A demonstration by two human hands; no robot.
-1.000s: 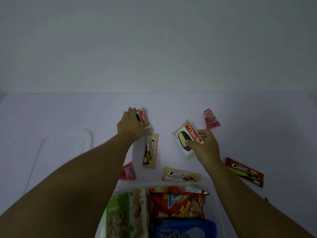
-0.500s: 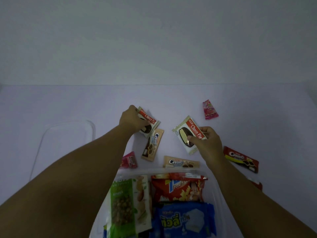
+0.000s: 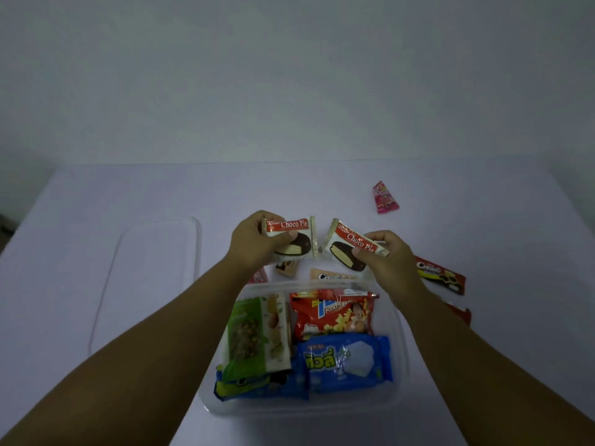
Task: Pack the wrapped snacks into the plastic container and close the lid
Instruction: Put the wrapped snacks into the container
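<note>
- A clear plastic container (image 3: 397,365) is sitting nearest the person on a pale, smooth tabletop (image 3: 483,365), its rounded rim catching dull light.
- Four glossy packets are showing inside it: a green nut bag (image 3: 254,336), a red potato-snack bag (image 3: 333,313), a blue wafer pack (image 3: 349,362) and a blue cookie pack (image 3: 257,386) lying partly under the green one.
- Two bare forearms are reaching over the container toward its far edge.
- The left hand (image 3: 254,243) is curling fingers and thumb round one Choco Pie (image 3: 297,238), a flat white-and-red wrapper with crimped ends, held off the tabletop.
- The right hand (image 3: 384,255) is pinching a second Choco Pie (image 3: 349,249), tilted, just beside the first.
- Below the hands, two beige cream-biscuit packs (image 3: 331,274) and a small pink packet (image 3: 259,275) are lying partly hidden.
- A translucent rounded-rectangle lid (image 3: 154,268) is lying flat to the left of the container.
- Two dark red packs (image 3: 441,275) are resting to the right; the nearer one is mostly hidden by the forearm.
- Farther off, a pink triangular sachet (image 3: 384,197) is lying alone.
- A plain grey-white wall (image 3: 289,75) is standing behind the tabletop.
</note>
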